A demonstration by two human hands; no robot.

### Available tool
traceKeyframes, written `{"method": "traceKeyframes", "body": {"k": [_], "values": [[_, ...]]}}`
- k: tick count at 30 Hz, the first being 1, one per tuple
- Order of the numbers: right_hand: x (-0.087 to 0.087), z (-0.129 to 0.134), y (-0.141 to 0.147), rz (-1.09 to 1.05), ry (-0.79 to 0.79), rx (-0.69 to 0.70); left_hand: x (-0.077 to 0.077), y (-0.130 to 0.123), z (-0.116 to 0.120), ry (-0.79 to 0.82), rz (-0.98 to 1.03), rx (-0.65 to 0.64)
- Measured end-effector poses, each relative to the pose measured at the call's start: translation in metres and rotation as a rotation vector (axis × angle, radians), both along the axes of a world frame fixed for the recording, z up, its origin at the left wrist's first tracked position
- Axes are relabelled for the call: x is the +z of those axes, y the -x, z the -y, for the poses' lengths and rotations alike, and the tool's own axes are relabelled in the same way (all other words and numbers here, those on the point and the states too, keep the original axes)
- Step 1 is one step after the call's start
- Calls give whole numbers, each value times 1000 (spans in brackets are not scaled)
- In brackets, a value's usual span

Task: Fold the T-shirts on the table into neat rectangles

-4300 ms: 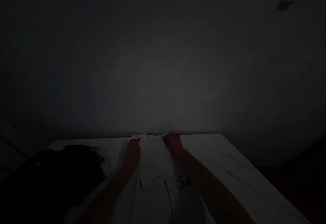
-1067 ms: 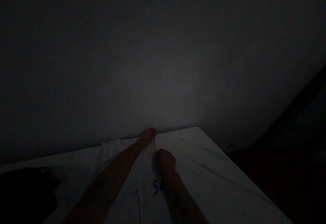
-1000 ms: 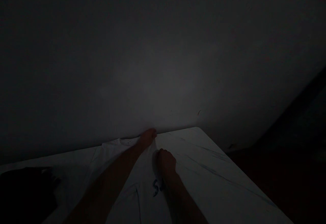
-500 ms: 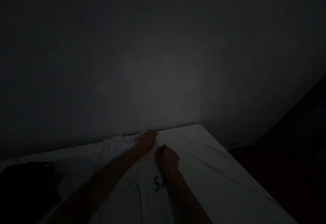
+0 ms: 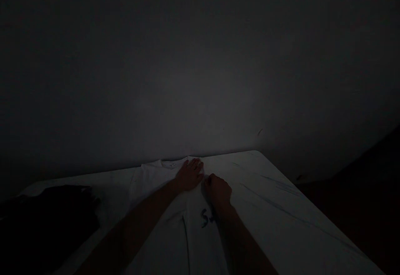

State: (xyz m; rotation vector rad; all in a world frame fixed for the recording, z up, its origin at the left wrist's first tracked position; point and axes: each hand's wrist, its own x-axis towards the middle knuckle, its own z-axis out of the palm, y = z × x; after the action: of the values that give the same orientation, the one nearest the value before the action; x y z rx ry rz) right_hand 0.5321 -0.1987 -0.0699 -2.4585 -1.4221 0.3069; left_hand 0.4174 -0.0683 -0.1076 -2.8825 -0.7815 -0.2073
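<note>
In dim light a white T-shirt (image 5: 150, 179) is spread over the table, its collar towards the wall. My left hand (image 5: 190, 175) lies flat on the shirt near its upper right shoulder, with the fingers spread. Just to the right, my right hand (image 5: 218, 189) is closed at the shirt's side edge, pinching the fabric. A dark S-shaped mark (image 5: 204, 218) shows below the right hand; whether it is on the shirt or on the table I cannot tell.
A black heap, apparently cloth (image 5: 56, 225), lies on the table at the left. The pale table (image 5: 281, 216) has dark streaks on its right part and stands against a grey wall (image 5: 187, 79). Its right edge slopes down beside a dark floor.
My left hand has gone from gripping the shirt's shoulder to lying flat on it with fingers spread. My right hand stays closed at the edge. The view has shifted slightly left.
</note>
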Motion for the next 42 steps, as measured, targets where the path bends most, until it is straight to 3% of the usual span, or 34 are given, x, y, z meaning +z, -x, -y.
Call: {"method": "traceKeyframes", "body": {"k": [4, 7, 10, 15, 19, 24, 29, 33, 38, 42], "values": [[-3, 1, -1, 11, -7, 3, 10, 5, 4, 18, 81, 46], [-3, 1, -1, 7, 8, -12, 18, 41, 22, -6, 150, 85], [-1, 3, 0, 19, 7, -9, 21, 114, 62, -49, 132, 88], [-2, 6, 2, 55, 7, -7, 13, 252, 158, -150, 88, 138], [4, 7, 2, 72, 15, 49, 3, 316, 228, -181, 57, 166], [21, 27, 15, 111, -47, 182, -4, 333, 270, -117, 67, 186], [4, 81, 51, 169, -42, 411, -6, 324, 274, -89, 55, 260], [-9, 111, 63, 193, 19, 424, -5, 321, 282, -47, 4, 282], [-3, 137, 72, 200, 71, 492, -7, 325, 308, -36, 23, 279], [-7, 182, 78, 208, 103, 516, -11, 332, 335, -52, 51, 252]]}}
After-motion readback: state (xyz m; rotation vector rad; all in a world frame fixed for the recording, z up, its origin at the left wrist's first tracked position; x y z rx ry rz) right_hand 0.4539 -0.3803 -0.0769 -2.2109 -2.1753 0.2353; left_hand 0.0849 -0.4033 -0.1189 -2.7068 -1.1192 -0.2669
